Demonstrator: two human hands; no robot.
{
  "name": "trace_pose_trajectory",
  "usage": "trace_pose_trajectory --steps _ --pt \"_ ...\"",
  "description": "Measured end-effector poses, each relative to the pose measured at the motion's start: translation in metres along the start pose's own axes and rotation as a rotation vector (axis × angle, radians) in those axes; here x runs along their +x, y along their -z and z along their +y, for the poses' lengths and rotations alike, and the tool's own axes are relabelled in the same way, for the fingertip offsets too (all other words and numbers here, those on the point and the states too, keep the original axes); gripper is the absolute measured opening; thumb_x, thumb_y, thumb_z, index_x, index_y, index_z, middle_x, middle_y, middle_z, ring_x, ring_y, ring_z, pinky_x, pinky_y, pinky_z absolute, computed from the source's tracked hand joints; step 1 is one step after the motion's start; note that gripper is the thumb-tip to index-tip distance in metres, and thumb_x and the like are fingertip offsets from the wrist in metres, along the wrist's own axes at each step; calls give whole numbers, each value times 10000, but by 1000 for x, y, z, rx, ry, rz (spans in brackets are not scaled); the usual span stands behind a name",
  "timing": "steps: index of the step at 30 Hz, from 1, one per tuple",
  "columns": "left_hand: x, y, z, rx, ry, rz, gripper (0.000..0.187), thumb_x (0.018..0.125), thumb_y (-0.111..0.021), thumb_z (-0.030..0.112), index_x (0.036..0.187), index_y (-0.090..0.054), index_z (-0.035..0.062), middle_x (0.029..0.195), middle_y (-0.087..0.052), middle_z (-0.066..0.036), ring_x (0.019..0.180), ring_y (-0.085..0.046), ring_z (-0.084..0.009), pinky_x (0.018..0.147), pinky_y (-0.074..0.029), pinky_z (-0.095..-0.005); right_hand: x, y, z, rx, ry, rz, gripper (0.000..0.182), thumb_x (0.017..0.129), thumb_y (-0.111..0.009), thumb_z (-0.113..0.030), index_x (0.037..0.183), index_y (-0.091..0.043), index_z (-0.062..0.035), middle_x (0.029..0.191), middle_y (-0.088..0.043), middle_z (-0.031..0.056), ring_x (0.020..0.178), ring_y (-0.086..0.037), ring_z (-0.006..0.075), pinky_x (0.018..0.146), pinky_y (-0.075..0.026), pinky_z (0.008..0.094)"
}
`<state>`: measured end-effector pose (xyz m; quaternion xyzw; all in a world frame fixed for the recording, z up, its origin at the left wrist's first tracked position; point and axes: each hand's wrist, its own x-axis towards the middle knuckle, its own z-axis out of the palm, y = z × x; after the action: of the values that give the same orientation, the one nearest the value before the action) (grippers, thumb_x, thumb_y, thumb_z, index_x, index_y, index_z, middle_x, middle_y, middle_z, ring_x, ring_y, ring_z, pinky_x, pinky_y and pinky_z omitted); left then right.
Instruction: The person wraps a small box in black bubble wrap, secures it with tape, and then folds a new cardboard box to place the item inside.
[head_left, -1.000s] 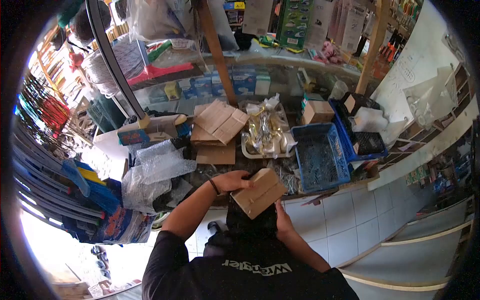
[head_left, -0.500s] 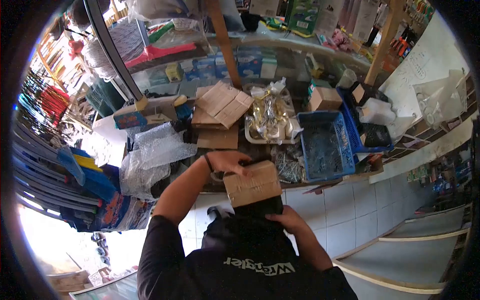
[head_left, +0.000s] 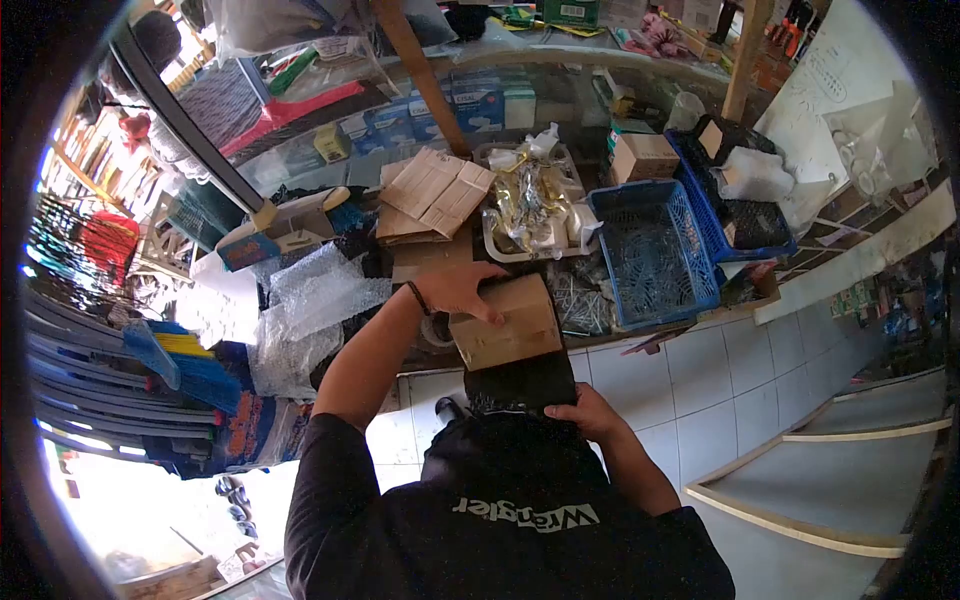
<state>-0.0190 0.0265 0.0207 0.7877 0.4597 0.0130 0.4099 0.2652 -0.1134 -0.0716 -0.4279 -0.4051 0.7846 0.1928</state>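
Note:
A brown cardboard box (head_left: 515, 335) rests on a flat black piece (head_left: 525, 388) in front of my chest, at the counter's front edge. My left hand (head_left: 462, 290) is closed over the box's far left corner, its thumb lying on the top face and some fingers hidden behind. My right hand (head_left: 588, 412) grips the near right corner of the black piece, thumb on top and fingers underneath out of sight. What the black piece is, I cannot make out.
Beyond the box stand a white tray (head_left: 491, 240) of bagged gold-coloured fittings and a blue plastic basket (head_left: 655, 255). Flattened cardboard (head_left: 435, 192) and bubble wrap (head_left: 310, 295) lie to the left. Loose metal screws or nails (head_left: 582, 303) lie by the box.
The box has shifted slightly away from me, and more of the black piece shows below it. My right hand has moved slightly right. The camera view has also shifted.

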Motion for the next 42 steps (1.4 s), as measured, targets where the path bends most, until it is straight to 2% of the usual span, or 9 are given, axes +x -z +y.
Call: trace_pose_trajectory --steps 8,14,18,20,22,24,28,35,42 --pt "11 -23 -1 51 -186 271 931 513 -781 428 1259 -422 0 1206 -441 -191 1136 -440 -326 988 -353 -378 5 -12 -9 281 71 -92 564 733 -717 -201 1184 -464 26 1122 -562 135 1036 -541 258 901 -427 389" --pt "28 -67 -6 295 -112 461 886 485 -768 349 1249 -439 43 1179 -452 -138 1098 -451 -315 928 -388 -413 27 0 9 457 -27 -46 470 764 -661 -166 1157 -491 28 1093 -567 139 1007 -555 263 886 -439 393" --pt "38 -91 -10 447 -129 542 832 510 -754 276 1250 -438 65 1179 -445 -107 1095 -440 -286 907 -378 -393 44 11 22 432 -86 78 403 784 -632 -144 1132 -510 20 1038 -594 130 922 -595 248 818 -479 378" --pt "41 -104 -11 548 -147 585 802 536 -749 249 1253 -436 74 1178 -441 -97 1095 -435 -266 906 -364 -385 62 27 55 408 112 60 353 798 -613 -127 1110 -522 9 1003 -606 118 875 -608 235 790 -488 367" --pt "41 -121 -14 633 -147 637 768 572 -742 246 1256 -434 81 1170 -443 -90 1087 -433 -252 904 -354 -380 56 19 46 464 134 76 307 810 -596 -115 1088 -536 2 985 -613 108 852 -615 229 772 -494 362" --pt "36 -134 -14 657 -145 671 724 608 -732 255 1250 -443 85 1153 -453 -83 1065 -441 -240 891 -354 -375 37 4 16 598 -22 128 267 821 -581 -105 1065 -551 -2 983 -614 101 853 -617 228 764 -496 364" --pt "16 -155 -7 623 -191 673 601 676 -702 283 1206 -495 88 1089 -487 -68 1000 -475 -224 841 -372 -368 27 2 18 421 73 219 235 824 -563 -78 1044 -562 3 967 -621 96 859 -620 228 755 -504 361" --pt "8 -161 9 533 -309 682 335 746 -641 216 1048 -596 76 993 -537 -39 912 -513 -201 752 -404 -340 32 3 22 683 -35 177 232 820 -557 -74 1042 -564 -5 962 -626 92 852 -625 214 744 -514 359" --pt "6 -166 14 318 -236 483 362 720 -617 85 1080 -586 50 1063 -555 -110 1001 -522 -264 840 -440 -380 32 6 31 709 -82 214 237 816 -576 -114 1031 -562 -18 972 -620 104 850 -623 230 749 -516 381"
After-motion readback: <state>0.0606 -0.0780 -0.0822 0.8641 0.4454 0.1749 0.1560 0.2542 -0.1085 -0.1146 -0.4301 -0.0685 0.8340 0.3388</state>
